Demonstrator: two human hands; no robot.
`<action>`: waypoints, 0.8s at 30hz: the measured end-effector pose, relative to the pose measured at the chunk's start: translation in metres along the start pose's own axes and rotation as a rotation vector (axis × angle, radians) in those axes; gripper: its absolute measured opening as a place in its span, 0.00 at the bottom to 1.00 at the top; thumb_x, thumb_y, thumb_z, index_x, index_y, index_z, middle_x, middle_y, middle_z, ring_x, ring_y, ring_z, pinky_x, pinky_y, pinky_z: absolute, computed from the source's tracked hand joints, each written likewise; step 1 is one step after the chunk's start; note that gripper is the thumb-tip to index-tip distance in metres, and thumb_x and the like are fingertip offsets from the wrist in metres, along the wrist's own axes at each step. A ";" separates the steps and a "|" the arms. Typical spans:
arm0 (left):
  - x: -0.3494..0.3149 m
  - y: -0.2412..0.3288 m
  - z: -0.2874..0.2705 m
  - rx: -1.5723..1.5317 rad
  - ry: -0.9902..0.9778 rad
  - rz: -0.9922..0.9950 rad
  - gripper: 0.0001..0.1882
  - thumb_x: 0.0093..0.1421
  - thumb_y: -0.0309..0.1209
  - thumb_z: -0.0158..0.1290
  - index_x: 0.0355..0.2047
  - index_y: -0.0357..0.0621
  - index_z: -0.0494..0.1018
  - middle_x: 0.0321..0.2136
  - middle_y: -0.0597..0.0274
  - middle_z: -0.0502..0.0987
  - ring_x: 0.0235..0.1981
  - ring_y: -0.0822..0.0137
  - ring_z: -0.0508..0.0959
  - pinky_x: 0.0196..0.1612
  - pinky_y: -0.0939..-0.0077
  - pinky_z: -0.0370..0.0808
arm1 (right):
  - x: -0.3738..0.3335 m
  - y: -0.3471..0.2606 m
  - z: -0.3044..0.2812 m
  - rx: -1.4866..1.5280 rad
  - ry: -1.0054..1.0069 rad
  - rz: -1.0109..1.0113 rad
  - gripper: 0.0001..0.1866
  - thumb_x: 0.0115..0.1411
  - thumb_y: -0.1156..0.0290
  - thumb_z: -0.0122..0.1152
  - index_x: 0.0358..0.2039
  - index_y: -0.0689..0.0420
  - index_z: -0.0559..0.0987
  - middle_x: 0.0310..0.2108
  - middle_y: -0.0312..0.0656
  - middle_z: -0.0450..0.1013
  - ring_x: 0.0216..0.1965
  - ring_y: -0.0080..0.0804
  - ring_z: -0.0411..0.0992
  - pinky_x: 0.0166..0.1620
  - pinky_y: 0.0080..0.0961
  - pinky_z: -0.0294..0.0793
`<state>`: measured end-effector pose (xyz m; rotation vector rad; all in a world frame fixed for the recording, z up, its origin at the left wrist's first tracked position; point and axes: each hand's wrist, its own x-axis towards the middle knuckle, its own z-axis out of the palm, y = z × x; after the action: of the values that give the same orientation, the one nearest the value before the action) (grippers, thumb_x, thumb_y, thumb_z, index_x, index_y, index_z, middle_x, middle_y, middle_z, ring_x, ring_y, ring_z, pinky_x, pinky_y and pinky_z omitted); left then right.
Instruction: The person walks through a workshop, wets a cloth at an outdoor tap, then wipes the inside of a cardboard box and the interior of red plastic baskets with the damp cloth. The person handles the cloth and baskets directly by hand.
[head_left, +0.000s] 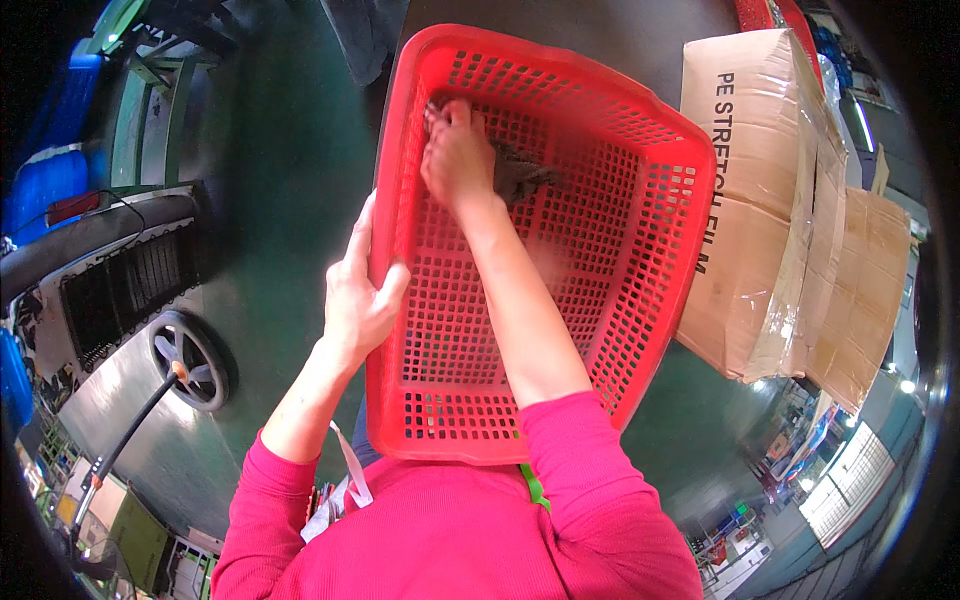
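A red plastic basket (pixel 545 255) with perforated walls lies in front of me, its near end against my body. My left hand (pixel 362 298) grips its left rim, thumb over the edge and fingers along the outside. Inside, near the far left corner, is my right hand (pixel 460 160), its fingers bent and closed. A dark grey cloth (pixel 525 175) sticks out beside and under this hand, bunched against the basket's bottom. The palm hides part of the cloth. A small greyish bit shows at the fingertips.
Under the basket's far end is a dark tabletop (pixel 610 25). Cardboard boxes (pixel 745 200) wrapped in clear film stand close on the right. On the left, a black wheel (pixel 188 360) stands on the green floor (pixel 290 200), near a metal frame.
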<state>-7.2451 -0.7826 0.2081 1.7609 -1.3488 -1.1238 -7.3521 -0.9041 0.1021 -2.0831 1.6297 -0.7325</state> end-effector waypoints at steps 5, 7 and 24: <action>-0.002 -0.001 0.000 -0.007 0.038 0.036 0.27 0.63 0.33 0.43 0.62 0.47 0.55 0.44 0.42 0.75 0.44 0.49 0.77 0.45 0.65 0.73 | -0.104 -0.031 -0.045 -0.042 -0.412 -0.025 0.22 0.49 0.75 0.52 0.47 0.61 0.73 0.38 0.43 0.66 0.39 0.43 0.65 0.42 0.36 0.70; -0.004 -0.006 -0.001 0.001 0.022 0.019 0.25 0.66 0.36 0.40 0.62 0.47 0.55 0.44 0.43 0.75 0.45 0.49 0.77 0.46 0.66 0.72 | -0.129 -0.029 -0.036 -0.153 -0.218 -0.126 0.21 0.51 0.74 0.51 0.48 0.60 0.72 0.38 0.42 0.65 0.39 0.43 0.65 0.41 0.37 0.70; -0.109 -0.014 -0.001 0.046 0.067 0.002 0.34 0.48 0.20 0.51 0.59 0.43 0.61 0.32 0.48 0.73 0.32 0.52 0.76 0.37 0.68 0.74 | -0.067 -0.111 -0.095 0.151 -0.060 -0.544 0.14 0.45 0.72 0.63 0.35 0.54 0.73 0.27 0.39 0.70 0.28 0.37 0.71 0.32 0.34 0.72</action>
<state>-7.2496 -0.6740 0.2227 1.8134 -1.3455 -1.0317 -7.3384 -0.8109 0.2321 -2.4247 0.9369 -0.9143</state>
